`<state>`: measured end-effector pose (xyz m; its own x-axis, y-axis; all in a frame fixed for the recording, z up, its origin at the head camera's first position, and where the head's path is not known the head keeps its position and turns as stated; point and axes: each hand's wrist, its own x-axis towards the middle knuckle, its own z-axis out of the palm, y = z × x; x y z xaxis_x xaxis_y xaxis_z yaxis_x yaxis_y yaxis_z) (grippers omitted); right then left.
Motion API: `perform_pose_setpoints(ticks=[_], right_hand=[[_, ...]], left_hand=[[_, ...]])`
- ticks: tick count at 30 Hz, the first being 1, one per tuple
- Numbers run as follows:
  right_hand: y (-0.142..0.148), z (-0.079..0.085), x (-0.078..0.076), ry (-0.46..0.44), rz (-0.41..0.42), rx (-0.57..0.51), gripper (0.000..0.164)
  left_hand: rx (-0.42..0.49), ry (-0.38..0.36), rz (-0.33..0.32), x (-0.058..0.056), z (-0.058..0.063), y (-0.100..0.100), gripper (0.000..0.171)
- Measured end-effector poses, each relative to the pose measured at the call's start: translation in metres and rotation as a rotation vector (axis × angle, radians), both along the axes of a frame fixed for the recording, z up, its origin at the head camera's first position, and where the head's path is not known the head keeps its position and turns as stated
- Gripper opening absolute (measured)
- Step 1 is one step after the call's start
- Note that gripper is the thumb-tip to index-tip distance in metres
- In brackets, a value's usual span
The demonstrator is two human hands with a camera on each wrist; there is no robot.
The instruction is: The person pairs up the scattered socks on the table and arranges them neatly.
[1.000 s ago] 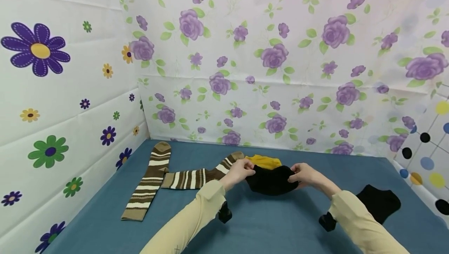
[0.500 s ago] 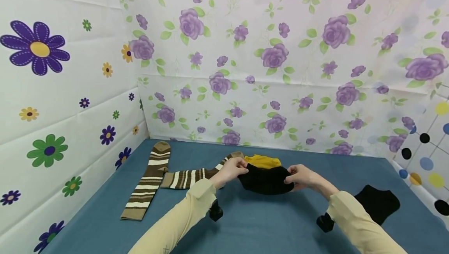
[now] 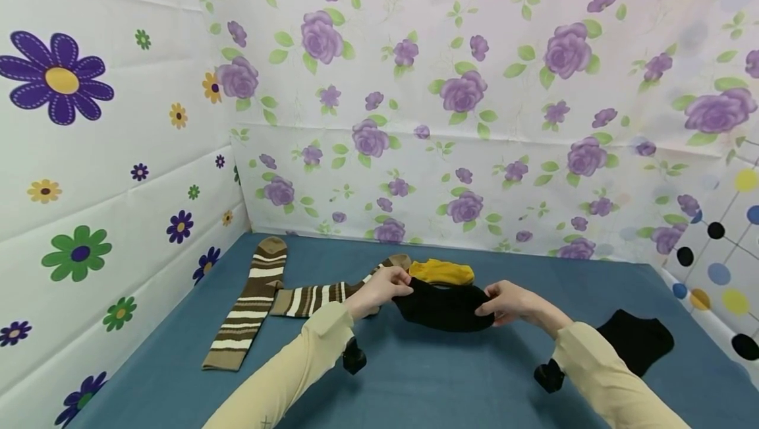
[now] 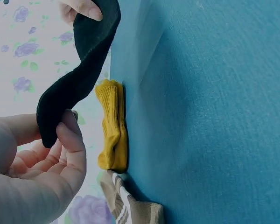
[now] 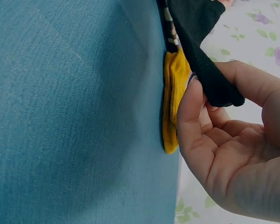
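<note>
A black sock (image 3: pixel 443 307) is stretched between both hands, held above the blue cloth in the head view. My left hand (image 3: pixel 379 290) pinches its left end between thumb and fingers; in the left wrist view that end of the black sock (image 4: pixel 60 100) bends down into the grip. At the other end my right hand (image 3: pixel 511 302) pinches the fabric, as the right wrist view shows on the black sock (image 5: pixel 212 77). Just behind lies a yellow sock (image 3: pixel 445 272), apart from both hands. A second black sock (image 3: pixel 640 340) lies to the right, partly covered by the right sleeve.
One brown-and-white striped sock (image 3: pixel 246 310) lies lengthwise on the left. Another striped sock (image 3: pixel 317 300) lies crosswise beside it, partly behind the left hand. Floral sheets (image 3: pixel 367 86) hang behind and to the left of the blue-covered table (image 3: pixel 450 389).
The left hand has moved to the left, and the black sock with it. My right hand has shifted slightly left and down. More of the yellow sock shows. The other socks lie as before.
</note>
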<state>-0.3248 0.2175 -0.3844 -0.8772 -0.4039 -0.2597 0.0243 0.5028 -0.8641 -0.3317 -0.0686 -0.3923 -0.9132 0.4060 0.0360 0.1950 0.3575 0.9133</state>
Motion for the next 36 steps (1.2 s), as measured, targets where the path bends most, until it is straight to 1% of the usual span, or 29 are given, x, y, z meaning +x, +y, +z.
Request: perform_pose_setpoints(ticks=[4,8,10,12,13,14,17,19,20,21,22,23,25,28,29,30,33,36], right_hand=[[0.002,-0.001,0.001,-0.032,-0.010,-0.015,0.042],[0.003,-0.005,0.002,-0.053,-0.002,-0.027,0.043],[0.002,-0.006,0.003,-0.057,0.009,-0.025,0.035],[0.002,-0.008,0.003,-0.061,0.020,-0.025,0.025],[0.002,-0.009,0.004,-0.062,0.023,-0.024,0.020],[0.001,-0.010,0.004,-0.063,0.027,-0.023,0.017],[0.000,-0.012,0.005,-0.066,0.029,-0.023,0.015],[-0.001,-0.013,0.006,-0.071,0.023,-0.022,0.017],[-0.001,-0.014,0.006,-0.073,0.023,-0.022,0.019],[-0.001,-0.015,0.007,-0.076,0.024,-0.022,0.020],[-0.002,-0.015,0.007,-0.078,0.028,-0.022,0.021],[-0.002,-0.016,0.007,-0.080,0.032,-0.024,0.020],[-0.002,-0.018,0.007,-0.082,0.041,-0.024,0.020],[-0.002,-0.020,0.007,-0.089,0.047,-0.028,0.019],[-0.002,-0.020,0.007,-0.092,0.045,-0.028,0.021],[-0.002,-0.020,0.007,-0.093,0.043,-0.027,0.023],[-0.002,-0.021,0.007,-0.097,0.039,-0.022,0.030],[-0.003,-0.022,0.007,-0.095,0.032,-0.011,0.033]], left_hand=[[0.015,-0.024,-0.014,-0.001,-0.004,-0.003,0.016],[-0.002,-0.048,-0.022,-0.001,-0.007,-0.006,0.015],[-0.007,-0.048,-0.034,0.000,-0.008,-0.008,0.015],[-0.010,-0.047,-0.047,0.007,-0.002,-0.010,0.015],[-0.017,-0.028,-0.057,0.008,-0.003,-0.011,0.013],[-0.020,-0.027,-0.064,0.011,0.001,-0.012,0.013],[-0.030,-0.030,-0.068,0.011,0.000,-0.013,0.013],[-0.026,-0.046,-0.076,0.004,-0.010,-0.015,0.014],[-0.019,-0.071,-0.077,0.003,-0.011,-0.015,0.016],[-0.018,-0.080,-0.080,0.000,-0.016,-0.015,0.016],[-0.003,-0.070,-0.105,-0.006,-0.024,-0.017,0.016],[0.000,-0.081,-0.113,-0.007,-0.026,-0.017,0.017],[0.003,-0.088,-0.128,-0.007,-0.027,-0.017,0.016],[-0.004,-0.095,-0.128,-0.006,-0.025,-0.016,0.016],[-0.019,-0.112,-0.108,0.001,-0.017,-0.015,0.016],[-0.025,-0.111,-0.105,0.002,-0.017,-0.014,0.017],[-0.038,-0.104,-0.096,0.004,-0.017,-0.013,0.018],[-0.049,-0.102,-0.087,0.003,-0.019,-0.012,0.018]])
